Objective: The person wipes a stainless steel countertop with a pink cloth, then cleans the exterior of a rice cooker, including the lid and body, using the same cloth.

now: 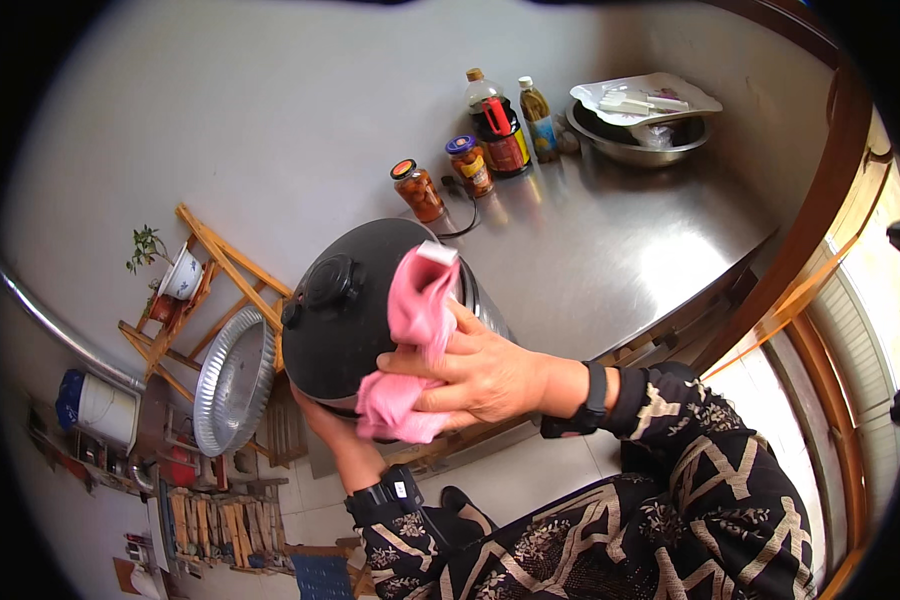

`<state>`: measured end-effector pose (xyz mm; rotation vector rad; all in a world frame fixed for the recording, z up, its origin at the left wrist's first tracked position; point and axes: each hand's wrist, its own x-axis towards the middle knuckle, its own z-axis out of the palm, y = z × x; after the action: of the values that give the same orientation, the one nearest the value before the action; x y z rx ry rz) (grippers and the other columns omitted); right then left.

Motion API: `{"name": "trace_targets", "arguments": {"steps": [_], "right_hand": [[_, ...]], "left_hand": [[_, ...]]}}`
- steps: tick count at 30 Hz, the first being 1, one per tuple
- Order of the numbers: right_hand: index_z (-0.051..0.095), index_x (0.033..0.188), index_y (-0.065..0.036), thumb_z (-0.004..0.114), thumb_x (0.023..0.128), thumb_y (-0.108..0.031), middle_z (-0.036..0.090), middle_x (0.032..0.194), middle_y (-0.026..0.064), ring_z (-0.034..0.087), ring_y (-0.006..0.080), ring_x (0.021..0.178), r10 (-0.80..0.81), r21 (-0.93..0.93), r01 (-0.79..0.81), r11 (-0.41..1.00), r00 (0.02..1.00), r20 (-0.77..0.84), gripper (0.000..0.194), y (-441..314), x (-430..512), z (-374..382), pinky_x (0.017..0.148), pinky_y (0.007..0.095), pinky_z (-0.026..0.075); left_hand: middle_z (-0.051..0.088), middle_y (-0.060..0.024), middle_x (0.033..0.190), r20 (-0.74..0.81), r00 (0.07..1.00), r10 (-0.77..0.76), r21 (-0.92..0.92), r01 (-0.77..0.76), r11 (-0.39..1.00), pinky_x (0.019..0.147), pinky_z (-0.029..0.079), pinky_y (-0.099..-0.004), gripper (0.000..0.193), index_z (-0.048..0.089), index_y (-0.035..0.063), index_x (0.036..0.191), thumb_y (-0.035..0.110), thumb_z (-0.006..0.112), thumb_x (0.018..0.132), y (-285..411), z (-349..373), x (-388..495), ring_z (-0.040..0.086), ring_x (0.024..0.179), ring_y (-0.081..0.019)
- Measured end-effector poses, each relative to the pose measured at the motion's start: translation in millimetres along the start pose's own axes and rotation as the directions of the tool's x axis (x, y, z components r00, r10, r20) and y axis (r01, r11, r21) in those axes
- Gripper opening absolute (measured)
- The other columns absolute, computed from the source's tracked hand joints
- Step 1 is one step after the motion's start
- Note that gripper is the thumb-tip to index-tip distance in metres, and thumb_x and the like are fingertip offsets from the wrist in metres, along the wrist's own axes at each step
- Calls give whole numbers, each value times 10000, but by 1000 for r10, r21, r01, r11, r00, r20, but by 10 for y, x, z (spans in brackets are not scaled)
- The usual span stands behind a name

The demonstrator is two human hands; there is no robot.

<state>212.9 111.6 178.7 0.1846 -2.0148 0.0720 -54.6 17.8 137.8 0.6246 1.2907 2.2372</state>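
Note:
A black-lidded electric cooker (345,330), round with a raised steam-vent cap (331,281), stands at the near left end of a shiny metal countertop (570,255). My right hand (472,375) grips a bunched pink cloth (424,300) with a white tag, against the cooker's near side and lid edge. My left hand (322,420) is at the cooker's lower left side; its fingers are hidden behind the cooker, so its hold is not plain.
Two jars (418,191), a large dark-liquid bottle (501,127) and a smaller bottle (540,120) line the wall. Behind them sits a metal basin (645,154) under a white tray (607,94). A wooden rack (225,255) and ribbed metal tub (234,382) stand left.

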Motion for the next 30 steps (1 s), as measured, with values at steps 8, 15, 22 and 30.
{"name": "trace_targets", "arguments": {"steps": [8,15,22,30], "right_hand": [[688,977,-76,781,843,-234,511,1476,236,481,495,1349,40,95,-20,995,976,-215,227,455,-406,211,1109,617,394],[657,1280,-54,557,1046,-252,596,1373,230,563,384,1304,607,161,-585,795,758,-240,322,1060,-810,258,1086,455,457],[665,1086,-21,486,1089,-424,718,825,74,669,164,694,940,723,-607,330,278,-196,441,1124,-501,-156,657,319,544],[634,1225,-28,379,1108,-381,667,1169,231,603,397,1173,860,430,-756,494,497,-114,450,871,-506,283,1012,438,463]], "left_hand": [[549,-89,1509,-1,999,40,-51,-40,998,1154,406,-387,601,483,60,1518,466,460,1076,-96,-121,92,533,1368,-257],[553,-71,1506,-87,995,57,2,-57,998,1160,398,-388,590,490,81,1516,469,476,1071,-137,-161,70,535,1363,-256],[525,-72,1529,-101,994,49,38,-46,998,1162,403,-410,617,460,112,1537,508,471,1064,-113,-117,8,510,1388,-270],[484,-66,1561,-72,996,-59,-42,56,998,1168,406,-418,630,427,139,1561,525,451,1063,-32,-11,-90,484,1413,-273]]}}
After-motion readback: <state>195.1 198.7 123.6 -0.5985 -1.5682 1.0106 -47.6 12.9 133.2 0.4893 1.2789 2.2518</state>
